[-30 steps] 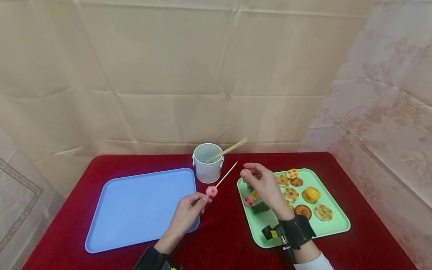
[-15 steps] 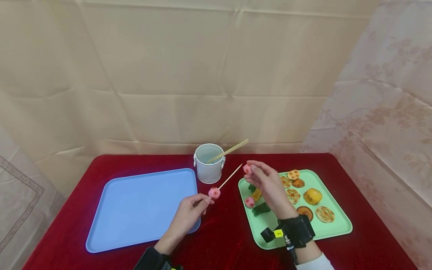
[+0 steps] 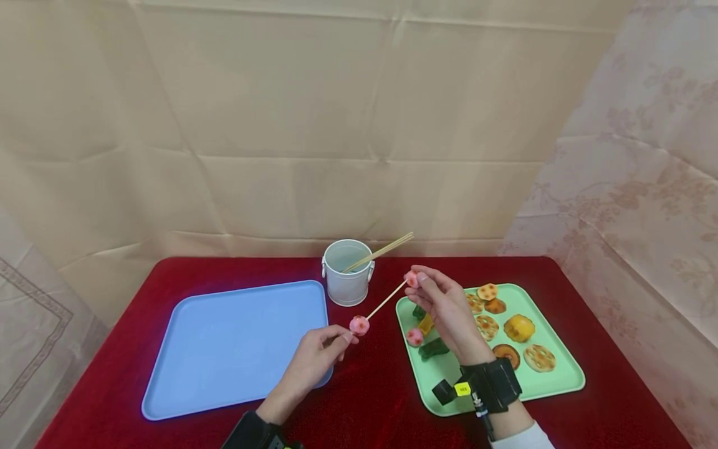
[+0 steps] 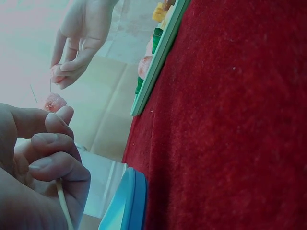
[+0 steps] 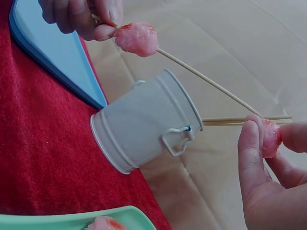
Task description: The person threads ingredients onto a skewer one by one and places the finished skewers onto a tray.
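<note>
The left hand holds a thin wooden stick, and its thumb and finger are closed together on it just below the lower pink ball. This ball is pierced by the stick, which comes out from it and rises obliquely toward the right hand. In the left wrist view, a part of the stick shows below the curled fingers. The right hand pinches the upper pink ball between thumb and fingers, and the tip of the stick meets this ball; how deep it enters, I cannot tell. So the 2 balls are at different places along the same stick, well apart, with bare wood between them. Behind the stick stands a white bucket, upright, where some more sticks lean to the right over the rim. Below the right hand is a green tray, which bears 1 more pink ball, green pieces and a round yellow piece. A blue tray lies beside the left hand, on the red cloth.
</note>
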`<control>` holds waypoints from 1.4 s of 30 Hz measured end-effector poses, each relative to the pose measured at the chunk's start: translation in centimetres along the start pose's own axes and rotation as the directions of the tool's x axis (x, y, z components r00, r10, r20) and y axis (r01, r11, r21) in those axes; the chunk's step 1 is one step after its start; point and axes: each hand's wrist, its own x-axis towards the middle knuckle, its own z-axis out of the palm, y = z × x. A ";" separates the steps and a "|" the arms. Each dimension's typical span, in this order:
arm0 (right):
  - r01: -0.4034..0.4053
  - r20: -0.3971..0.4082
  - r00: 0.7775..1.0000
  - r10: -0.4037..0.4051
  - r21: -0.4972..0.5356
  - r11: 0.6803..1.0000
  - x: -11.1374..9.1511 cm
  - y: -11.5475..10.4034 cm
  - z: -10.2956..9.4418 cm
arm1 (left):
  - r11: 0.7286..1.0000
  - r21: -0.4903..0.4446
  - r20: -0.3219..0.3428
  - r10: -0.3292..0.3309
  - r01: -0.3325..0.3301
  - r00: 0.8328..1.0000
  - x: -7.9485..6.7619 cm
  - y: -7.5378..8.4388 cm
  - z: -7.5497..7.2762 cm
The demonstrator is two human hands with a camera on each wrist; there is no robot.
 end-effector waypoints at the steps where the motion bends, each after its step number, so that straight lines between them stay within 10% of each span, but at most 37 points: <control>1: 0.002 -0.001 1.000 -0.002 0.005 1.000 0.0 0.0 0.0 | 1.000 -0.005 -0.001 0.008 -0.008 1.000 0.0 0.0 0.0; 11: 0.022 -0.001 1.000 -0.022 0.026 0.999 0.1 0.0 0.2 | 1.000 -0.016 -0.003 0.004 -0.004 1.000 1.0 -3.9 0.6; 42: -0.087 0.034 0.995 0.098 -0.235 0.968 -0.7 1.9 2.5 | 1.000 -0.011 -0.010 -0.020 0.020 1.000 1.2 -3.6 0.4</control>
